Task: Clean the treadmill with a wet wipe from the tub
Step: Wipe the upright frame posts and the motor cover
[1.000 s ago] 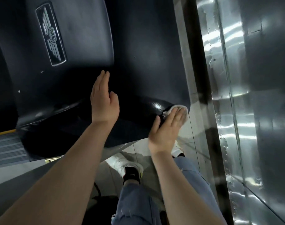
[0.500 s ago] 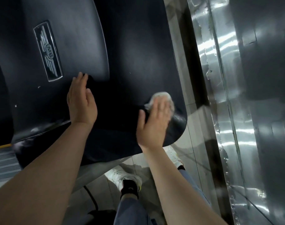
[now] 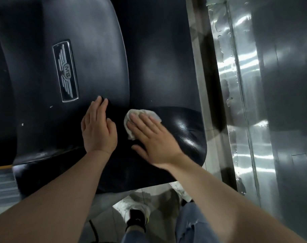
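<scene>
Looking down from the head camera, I count two hands, one wet wipe (image 3: 131, 118), one badge and two shoes.

My right hand (image 3: 154, 139) lies flat on the wipe, fingers (image 3: 145, 120) straight and slightly spread, pressing the crumpled white wipe onto the black treadmill cover (image 3: 166, 67). The wipe sits just right of the frame's centre, its edges showing past the fingertips toward 12 and 9 o'clock; the thumb points toward 7 o'clock, off the wipe.

My left hand (image 3: 98, 130) rests just beside it at 9 o'clock, palm down on the same cover, fingers straight and close together, holding nothing. Its fingertips reach the lower edge of the raised panel.

One silver winged badge (image 3: 66, 71) sits on that raised panel, at 11 o'clock from the left hand. A glossy wet-looking patch (image 3: 184, 123) shines on the cover at 3 o'clock from the wipe.

At 6 o'clock I see one white shoe (image 3: 131, 209) with a black sock, a second white shoe (image 3: 182, 193) partly hidden behind my right forearm, and jeans (image 3: 193, 225). A shiny metal wall (image 3: 245, 102) runs along the 3 o'clock side. I see no tub or other container in view.
</scene>
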